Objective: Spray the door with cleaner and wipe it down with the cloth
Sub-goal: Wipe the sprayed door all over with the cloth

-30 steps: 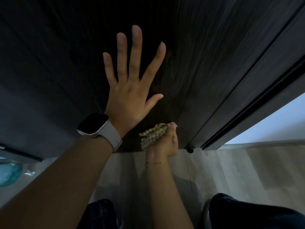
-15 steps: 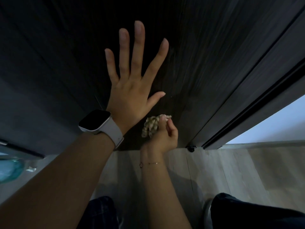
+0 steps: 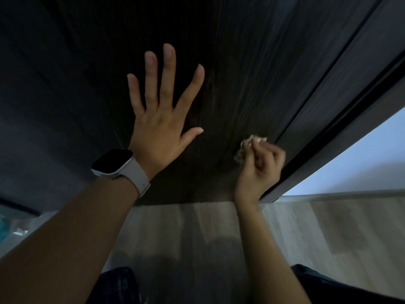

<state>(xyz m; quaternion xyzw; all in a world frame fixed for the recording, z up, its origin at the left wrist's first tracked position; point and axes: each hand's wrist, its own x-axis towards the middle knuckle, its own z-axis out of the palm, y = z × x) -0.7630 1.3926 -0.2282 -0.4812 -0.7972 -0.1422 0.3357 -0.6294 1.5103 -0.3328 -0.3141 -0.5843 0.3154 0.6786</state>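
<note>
Right hand clenches the crumpled patterned cloth (at its eleven o'clock) against the dark wood-grain door; left hand splayed flat.

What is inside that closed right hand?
A bunched patterned cloth pokes out of the right hand, against the dark door. The curled fingers cover the rest of it.

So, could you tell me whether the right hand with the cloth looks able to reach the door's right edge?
Probably yes: the right hand holds the crumpled patterned cloth beside the dark wooden door's edge, nothing between.
</note>
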